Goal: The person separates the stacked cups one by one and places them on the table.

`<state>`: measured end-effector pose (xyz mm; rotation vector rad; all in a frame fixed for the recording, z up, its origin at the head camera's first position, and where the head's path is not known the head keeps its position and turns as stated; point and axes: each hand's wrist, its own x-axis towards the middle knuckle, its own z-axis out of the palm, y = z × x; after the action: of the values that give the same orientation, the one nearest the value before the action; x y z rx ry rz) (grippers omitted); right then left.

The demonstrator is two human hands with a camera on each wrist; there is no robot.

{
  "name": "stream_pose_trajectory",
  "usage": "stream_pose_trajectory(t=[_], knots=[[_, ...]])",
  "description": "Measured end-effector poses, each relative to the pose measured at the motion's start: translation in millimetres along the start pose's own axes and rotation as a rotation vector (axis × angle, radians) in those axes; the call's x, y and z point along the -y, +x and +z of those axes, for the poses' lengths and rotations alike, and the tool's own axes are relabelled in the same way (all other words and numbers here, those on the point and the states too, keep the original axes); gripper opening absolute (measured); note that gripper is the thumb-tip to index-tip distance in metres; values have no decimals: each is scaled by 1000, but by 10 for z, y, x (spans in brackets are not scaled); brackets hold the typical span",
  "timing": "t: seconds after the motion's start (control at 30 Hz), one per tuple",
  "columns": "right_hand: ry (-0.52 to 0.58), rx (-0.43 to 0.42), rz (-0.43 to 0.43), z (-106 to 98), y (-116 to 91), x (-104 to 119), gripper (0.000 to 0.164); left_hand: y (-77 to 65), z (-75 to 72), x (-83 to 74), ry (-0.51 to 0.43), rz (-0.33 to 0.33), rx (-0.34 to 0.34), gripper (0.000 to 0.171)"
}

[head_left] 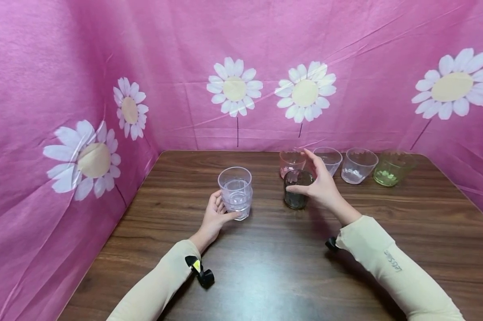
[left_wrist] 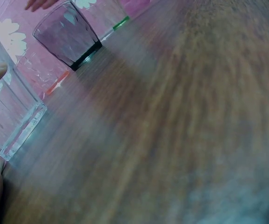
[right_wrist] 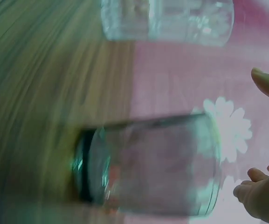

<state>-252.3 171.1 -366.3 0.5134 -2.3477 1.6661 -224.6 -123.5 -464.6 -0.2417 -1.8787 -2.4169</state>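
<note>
A stack of clear glasses stands upright on the table, left of centre. My left hand grips it low down, thumb on the near side and fingers round the left side; its thumb lies against the clear wall in the left wrist view. To the right stands a dark grey tumbler, upright and apart from the stack. My right hand is spread wide around it in the head view. From the right wrist, the thumb and fingers show beyond the rim of the tumbler, with a gap between.
Behind the dark tumbler is a pink glass. A clear glass, partly behind my right hand, another clear glass and a green glass line the back right. A pink flowered cloth hangs around the wooden table.
</note>
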Motion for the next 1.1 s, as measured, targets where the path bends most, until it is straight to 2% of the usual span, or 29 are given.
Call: stream_pose_trajectory(t=[0.23, 0.43, 0.8, 1.1], knots=[[182, 32, -64, 316, 47, 168, 103, -8, -16, 1, 6, -6, -1, 81], [282, 90, -105, 578, 74, 232, 104, -13, -22, 1, 16, -13, -8, 81], [350, 175, -82, 1034, 85, 200, 101, -8, -16, 2, 13, -17, -2, 81], [305, 195, -13, 1208, 100, 165, 99, -3, -6, 1, -9, -13, 12, 80]])
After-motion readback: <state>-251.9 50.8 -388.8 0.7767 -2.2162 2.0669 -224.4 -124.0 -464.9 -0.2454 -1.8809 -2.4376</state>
